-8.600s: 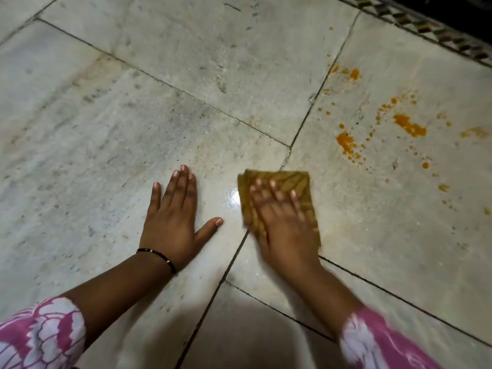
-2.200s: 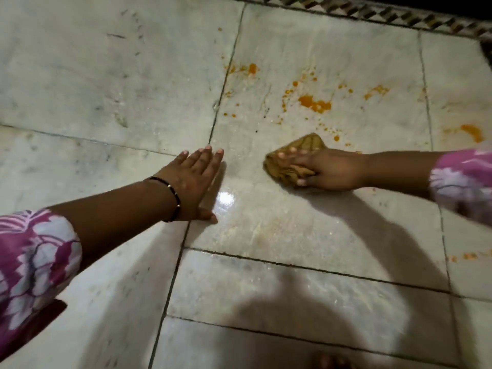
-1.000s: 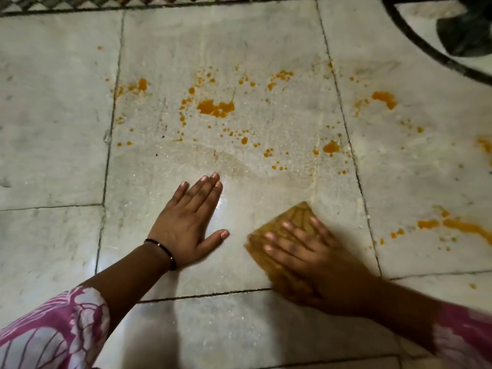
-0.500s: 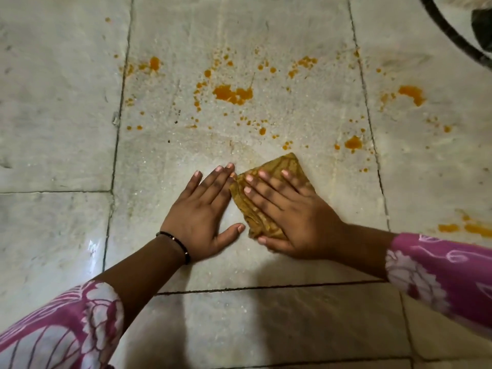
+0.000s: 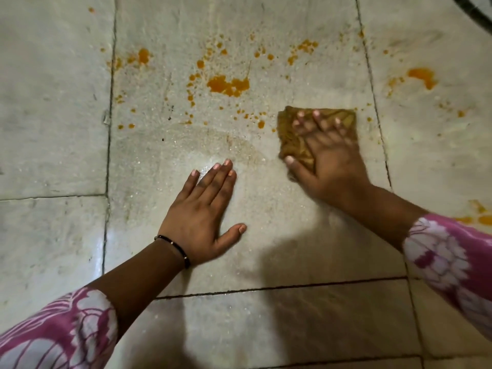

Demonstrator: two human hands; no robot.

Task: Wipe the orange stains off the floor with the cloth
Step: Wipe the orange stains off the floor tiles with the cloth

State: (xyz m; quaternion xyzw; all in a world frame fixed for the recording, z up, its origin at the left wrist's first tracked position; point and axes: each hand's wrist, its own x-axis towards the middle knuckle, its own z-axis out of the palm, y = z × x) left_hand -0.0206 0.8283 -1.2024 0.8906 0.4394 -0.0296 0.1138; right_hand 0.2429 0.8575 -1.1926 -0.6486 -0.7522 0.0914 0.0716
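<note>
Stone floor (image 5: 266, 209), many orange stains (image 5: 229, 85), two flat hands, left hand (image 5: 205, 217) bare, right hand (image 5: 330, 161) pressing one cloth (image 5: 292, 134)

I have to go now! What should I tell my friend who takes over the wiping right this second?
Left hand: flat on the floor, holding nothing.
Right hand: straight fingers pressing the cloth down, blurred.
Done: the patch beside the left hand shows no orange.
Left: the big stain and the drops around it beyond the cloth, the blotch on the right tile, and smears by the right sleeve.
</note>
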